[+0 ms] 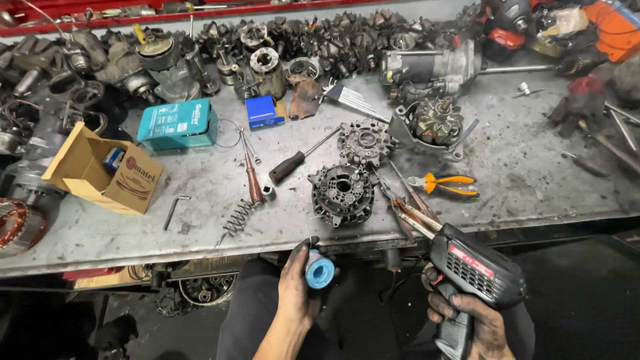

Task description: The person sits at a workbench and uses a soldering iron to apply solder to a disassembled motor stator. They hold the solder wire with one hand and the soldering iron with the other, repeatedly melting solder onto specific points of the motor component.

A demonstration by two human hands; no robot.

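left hand [297, 283] grips solder spool [319, 272] | right hand [467, 320] clutches soldering gun [470, 267] | cardboard box [100, 170]: small blue box [113, 159]

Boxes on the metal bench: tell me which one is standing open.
The brown cardboard box at the left, flaps spread, a small item inside. The teal box and small blue box are shut.
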